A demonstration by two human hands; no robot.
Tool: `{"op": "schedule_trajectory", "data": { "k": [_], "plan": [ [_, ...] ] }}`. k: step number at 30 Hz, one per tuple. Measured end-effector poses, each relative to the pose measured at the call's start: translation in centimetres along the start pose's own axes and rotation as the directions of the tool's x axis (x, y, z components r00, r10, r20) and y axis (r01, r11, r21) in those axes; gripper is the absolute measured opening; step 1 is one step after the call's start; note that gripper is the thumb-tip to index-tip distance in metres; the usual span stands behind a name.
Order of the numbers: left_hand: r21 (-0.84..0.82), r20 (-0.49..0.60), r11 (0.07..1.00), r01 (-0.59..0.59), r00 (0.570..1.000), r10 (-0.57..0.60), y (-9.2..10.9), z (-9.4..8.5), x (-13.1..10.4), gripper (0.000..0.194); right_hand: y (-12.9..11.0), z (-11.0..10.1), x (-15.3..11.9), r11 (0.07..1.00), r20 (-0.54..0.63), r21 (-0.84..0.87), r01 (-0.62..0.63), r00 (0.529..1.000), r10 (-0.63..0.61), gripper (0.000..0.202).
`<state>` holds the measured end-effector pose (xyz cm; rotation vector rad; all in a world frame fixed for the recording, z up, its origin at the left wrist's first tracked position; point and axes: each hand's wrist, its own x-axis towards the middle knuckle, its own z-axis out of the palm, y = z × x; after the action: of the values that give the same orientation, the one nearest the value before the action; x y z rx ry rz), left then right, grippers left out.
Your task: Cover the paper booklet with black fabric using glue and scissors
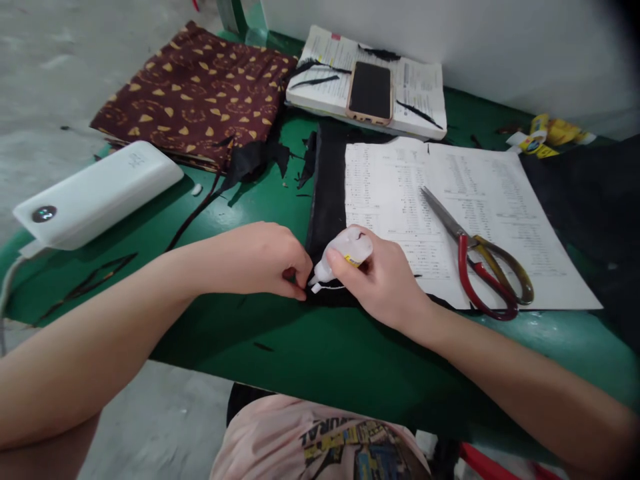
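Observation:
My right hand [387, 277] grips a small white glue bottle [350, 247], tilted with its nozzle pointing down and left. Its little cap hangs by a thin strap under the nozzle. The tip is at the near left corner of a black cloth [330, 180] that lies beneath a printed sheet [390, 200]. At that same corner my left hand [280, 260] is closed, thumb and forefinger pinching what looks like the cloth's edge. Scissors [465, 243] with red and olive handles rest on the sheet, right of my right hand, blades slightly apart.
On the green table [225, 340] stand a white power bank [100, 193] with a cable, a brown patterned cloth-covered book [200, 93], and an open book [420, 87] bearing a phone [371, 92]. Black scraps [250, 163] lie about. Yellow wrappers [550, 133] sit at the back right.

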<state>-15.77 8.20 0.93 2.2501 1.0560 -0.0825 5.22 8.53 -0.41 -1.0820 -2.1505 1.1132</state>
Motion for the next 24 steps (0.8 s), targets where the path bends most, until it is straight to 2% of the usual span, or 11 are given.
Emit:
{"op": "schedule_trajectory", "data": {
  "k": [4,8,14,18,20,24],
  "plan": [
    [-0.130,-0.009,0.991,0.027,1.000,-0.028,-0.4,-0.1,0.3,0.004,-0.8,-0.1,0.4,0.986,0.088,-0.127,0.111,0.991,-0.100,0.014],
    [-0.205,0.003,0.979,0.015,1.000,-0.014,-0.7,-0.2,0.4,0.006,-1.2,-0.5,1.2,0.970,0.149,-0.161,0.181,0.976,-0.158,0.010],
    [-0.158,0.009,0.985,0.074,0.997,-0.074,0.0,-0.3,0.3,0.005,0.0,-1.0,1.2,0.959,0.157,-0.196,0.204,0.972,-0.174,0.009],
    [-0.093,0.008,0.994,0.064,0.998,-0.064,0.4,-0.4,0.1,0.002,0.5,-0.9,0.3,0.953,0.138,-0.173,0.247,0.965,-0.225,0.011],
    [-0.070,-0.002,0.995,0.064,0.998,-0.064,0.5,-0.4,0.1,0.002,0.5,-0.9,0.1,0.958,0.138,-0.163,0.237,0.967,-0.216,0.011],
    [-0.039,-0.012,0.997,0.072,0.997,-0.073,0.5,-0.3,0.0,0.007,0.4,-1.1,0.4,0.984,0.137,-0.139,0.107,0.987,-0.088,0.011]
  ]
}}
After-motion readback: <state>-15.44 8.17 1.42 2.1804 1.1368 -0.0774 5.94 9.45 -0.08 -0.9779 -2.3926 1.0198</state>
